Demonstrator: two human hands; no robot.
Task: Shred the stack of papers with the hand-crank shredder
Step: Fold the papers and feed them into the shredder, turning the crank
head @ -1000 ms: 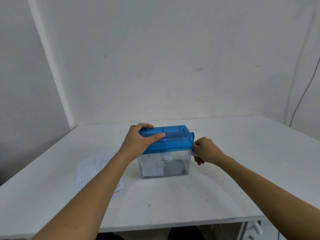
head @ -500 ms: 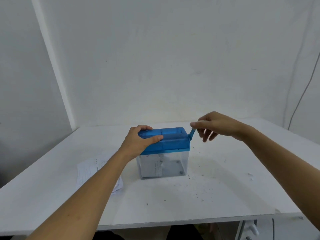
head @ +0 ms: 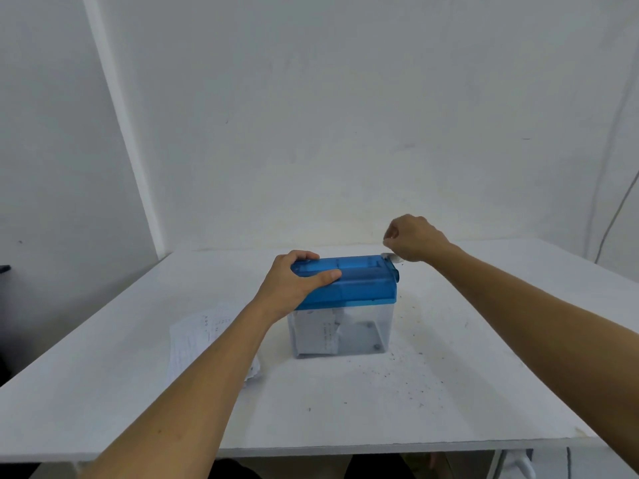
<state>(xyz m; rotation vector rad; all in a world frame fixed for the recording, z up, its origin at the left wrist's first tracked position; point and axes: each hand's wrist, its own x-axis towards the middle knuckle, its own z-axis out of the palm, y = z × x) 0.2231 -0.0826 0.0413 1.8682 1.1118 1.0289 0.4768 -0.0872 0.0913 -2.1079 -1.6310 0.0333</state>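
The hand-crank shredder (head: 359,285) has a blue lid over a clear bin (head: 366,331) and stands mid-table. Strips of paper hang inside the bin. My left hand (head: 294,285) grips the left end of the blue lid, thumb across the top. My right hand (head: 413,238) is curled round the crank handle (head: 392,258) at the lid's far right corner, above lid level; most of the handle is hidden by the fingers. A stack of printed papers (head: 200,337) lies flat to the left of the shredder, partly under my left forearm.
The white table (head: 484,392) carries small dark specks in front of and right of the shredder. White walls close off the back and left. A thin cable (head: 619,205) hangs down the right wall. The table's front edge runs along the bottom.
My right hand has carried the crank from beside the bin's right side up over the lid's corner and toward the back. My left hand stays on the lid.
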